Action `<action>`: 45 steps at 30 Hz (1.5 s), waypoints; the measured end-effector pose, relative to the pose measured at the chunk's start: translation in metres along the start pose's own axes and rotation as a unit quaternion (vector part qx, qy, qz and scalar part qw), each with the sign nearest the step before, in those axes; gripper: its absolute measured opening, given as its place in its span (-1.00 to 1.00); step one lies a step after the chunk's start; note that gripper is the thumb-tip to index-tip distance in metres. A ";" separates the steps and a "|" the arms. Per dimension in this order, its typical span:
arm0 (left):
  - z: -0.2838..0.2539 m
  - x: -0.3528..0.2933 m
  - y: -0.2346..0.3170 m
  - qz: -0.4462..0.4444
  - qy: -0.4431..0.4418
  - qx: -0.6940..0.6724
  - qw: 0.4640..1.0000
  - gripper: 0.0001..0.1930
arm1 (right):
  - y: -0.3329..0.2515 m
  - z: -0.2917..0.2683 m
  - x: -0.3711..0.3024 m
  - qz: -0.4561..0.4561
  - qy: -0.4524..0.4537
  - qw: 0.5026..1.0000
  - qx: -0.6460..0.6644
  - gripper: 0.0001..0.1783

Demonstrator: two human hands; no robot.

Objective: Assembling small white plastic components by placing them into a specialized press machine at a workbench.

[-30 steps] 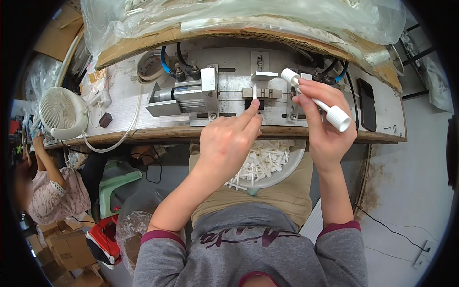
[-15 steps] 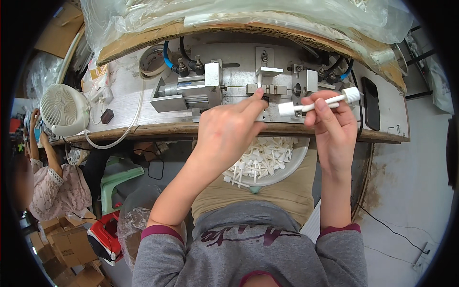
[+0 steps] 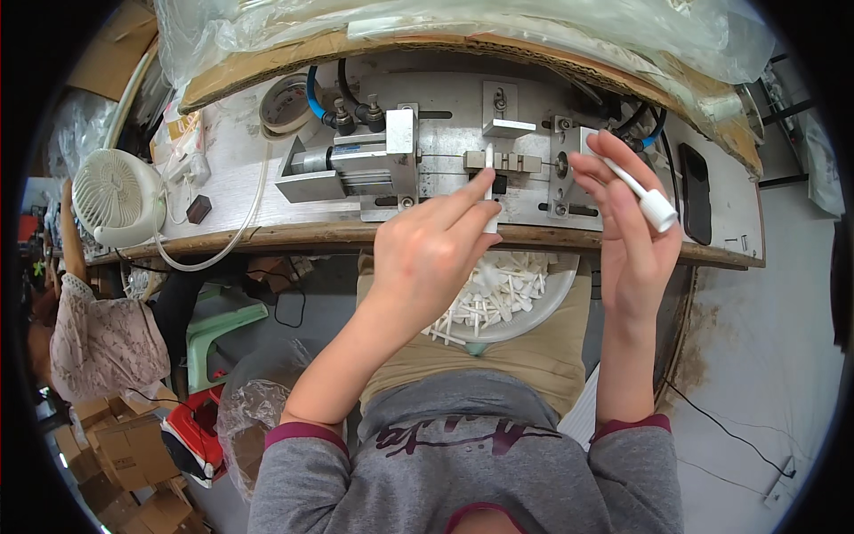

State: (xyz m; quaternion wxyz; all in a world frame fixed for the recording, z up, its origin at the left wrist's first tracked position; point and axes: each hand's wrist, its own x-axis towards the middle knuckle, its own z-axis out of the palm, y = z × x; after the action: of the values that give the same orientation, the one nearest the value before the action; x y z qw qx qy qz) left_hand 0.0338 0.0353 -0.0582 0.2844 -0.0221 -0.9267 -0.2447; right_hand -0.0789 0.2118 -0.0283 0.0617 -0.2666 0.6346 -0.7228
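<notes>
Taking the white desk fan (image 3: 114, 194) as landmark:

- Right of it, on the worktop (image 3: 267, 233): a small packet (image 3: 184, 142), white with orange-yellow patches, lying crumpled near a roll of tape.
- Well below it, at floor level: a heap of brown cardboard boxes (image 3: 116, 445), stacked askew; beside them, a flat red and white package (image 3: 191, 436), partly under a clear plastic bag (image 3: 249, 418).
- Above it, at the upper edge: a brown cardboard sheet (image 3: 111, 49).
- Far right of it, at the worktop's other end: a dark phone (image 3: 695, 193), lying flat, screen blank and black.
</notes>
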 end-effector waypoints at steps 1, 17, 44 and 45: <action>0.005 0.001 -0.002 0.022 -0.016 0.032 0.999 -0.77 | 0.000 0.000 -0.001 -0.019 -0.024 0.999 0.027 -0.34; 0.006 0.013 -0.009 0.045 -0.038 0.087 0.994 -0.79 | 0.001 0.009 -0.010 -0.192 -0.082 0.923 -0.323 -0.63; 0.058 -0.112 -0.022 -0.078 -0.132 -0.112 0.982 -0.64 | 0.038 0.032 -0.013 -0.241 -0.181 0.803 -0.514 -0.63; 0.057 -0.119 -0.030 -0.089 -0.113 -0.092 0.985 -0.66 | 0.044 0.024 -0.020 -0.245 -0.171 0.820 -0.489 -0.60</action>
State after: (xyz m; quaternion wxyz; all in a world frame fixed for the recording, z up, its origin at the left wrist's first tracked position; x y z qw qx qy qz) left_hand 0.0985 0.0471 -0.1761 0.1520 0.0068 -0.9246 -0.3492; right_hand -0.0613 0.1910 -0.0747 -0.1483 -0.5277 0.7976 -0.2518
